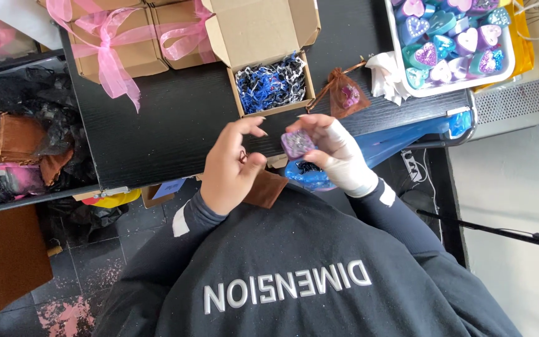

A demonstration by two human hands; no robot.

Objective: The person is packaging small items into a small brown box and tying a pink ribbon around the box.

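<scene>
My right hand (338,153), wrapped in white, pinches a small purple glittery heart-shaped piece (297,143) just above the near edge of the black table (176,118). My left hand (229,171) is close beside it, fingers curled, holding the top of a brown fabric pouch (268,188) that hangs below the thumb. The two hands are a few centimetres apart. Straight beyond them stands an open cardboard box (272,81) filled with blue and white shredded paper.
A filled brown sheer pouch (346,97) lies right of the open box. A white tray (456,84) of several coloured hearts sits at the far right. Closed boxes tied with pink ribbon (126,43) stand at the far left. A blue plastic bag (394,143) hangs off the table's edge.
</scene>
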